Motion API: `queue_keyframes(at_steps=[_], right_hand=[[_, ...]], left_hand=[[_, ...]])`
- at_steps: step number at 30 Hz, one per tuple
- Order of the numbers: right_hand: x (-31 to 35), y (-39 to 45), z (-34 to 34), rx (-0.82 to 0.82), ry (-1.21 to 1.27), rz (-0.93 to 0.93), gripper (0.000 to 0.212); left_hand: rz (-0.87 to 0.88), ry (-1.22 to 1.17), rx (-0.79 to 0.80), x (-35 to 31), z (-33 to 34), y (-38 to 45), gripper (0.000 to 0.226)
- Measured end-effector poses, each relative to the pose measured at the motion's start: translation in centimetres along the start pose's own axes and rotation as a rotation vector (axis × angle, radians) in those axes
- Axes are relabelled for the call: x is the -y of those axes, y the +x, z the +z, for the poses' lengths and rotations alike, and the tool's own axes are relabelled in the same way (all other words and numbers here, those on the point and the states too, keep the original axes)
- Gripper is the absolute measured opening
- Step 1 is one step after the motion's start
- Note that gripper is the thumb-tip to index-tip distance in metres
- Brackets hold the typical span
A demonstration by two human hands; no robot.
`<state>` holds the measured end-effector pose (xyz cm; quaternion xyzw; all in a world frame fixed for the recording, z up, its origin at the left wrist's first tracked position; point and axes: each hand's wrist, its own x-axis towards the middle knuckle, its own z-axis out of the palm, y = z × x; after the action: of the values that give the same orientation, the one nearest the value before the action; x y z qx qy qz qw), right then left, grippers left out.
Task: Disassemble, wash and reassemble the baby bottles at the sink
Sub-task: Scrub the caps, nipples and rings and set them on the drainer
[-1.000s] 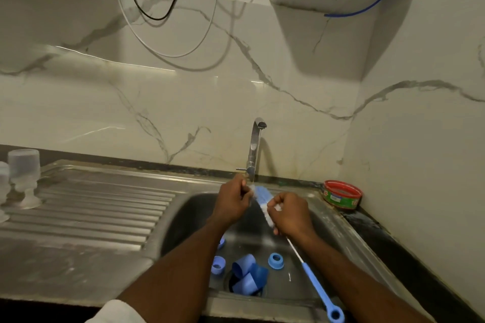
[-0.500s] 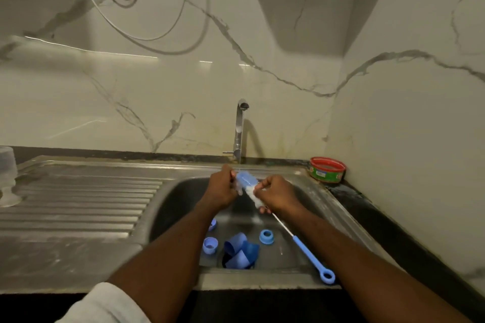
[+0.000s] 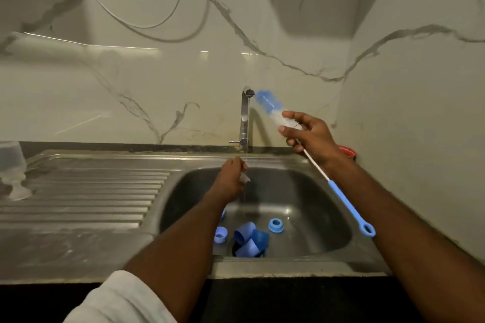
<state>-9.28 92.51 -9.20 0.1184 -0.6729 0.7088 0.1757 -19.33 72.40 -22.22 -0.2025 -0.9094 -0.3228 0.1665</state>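
Now I'm rinsing a small clear teat (image 3: 244, 178), pinched in my left hand (image 3: 231, 178), under the tap's (image 3: 245, 115) thin stream; best turning it slowly. Right hand (image 3: 312, 136) is gripping the brush (image 3: 275, 113), raised clear.

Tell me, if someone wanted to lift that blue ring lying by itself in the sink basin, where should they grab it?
Probably by its rim, coming straight down from above. The blue ring lies flat on the sink floor with its hole facing up and stands apart from the blue pieces piled over the drain, so fingers could pinch across its outer edge or hook one inside the hole.
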Motion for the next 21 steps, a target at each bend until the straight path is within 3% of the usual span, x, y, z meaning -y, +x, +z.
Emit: queue_keyframes(at_steps=[3, 8, 11, 13, 16, 21], right_hand=[[1.6, -0.2, -1.0, 0.058, -0.326, -0.128, 0.047], [1.9, -0.2, -2.0, 0.034, -1.08, -0.355, 0.05], [-0.1, -0.4, -3.1, -0.064, -1.404, -0.258, 0.042], [-2.0, -0.9, -3.6, 0.024, -1.524, -0.171, 0.034], [-4.1, -1.4, -3.4, 0.197, -1.592, -0.194, 0.038], [-5.0, -1.4, -2.5, 0.183, -1.582, -0.293, 0.046]], left_hand=[[-0.058, 0.059, 0.011, 0.2, 0.3, 0.0, 0.046], [-0.064, 0.094, -0.061, 0.9, 0.2, 0.6, 0.025], [-0.068, -0.019, -0.135, 0.5, 0.1, 0.5, 0.024], [-0.077, -0.083, -0.156, 0.6, 0.0, 0.2, 0.023], [-0.044, -0.097, -0.16, 0.4, 0.1, 0.3, 0.027], [-0.082, -0.078, -0.192, 0.7, -0.1, 0.7, 0.025]])
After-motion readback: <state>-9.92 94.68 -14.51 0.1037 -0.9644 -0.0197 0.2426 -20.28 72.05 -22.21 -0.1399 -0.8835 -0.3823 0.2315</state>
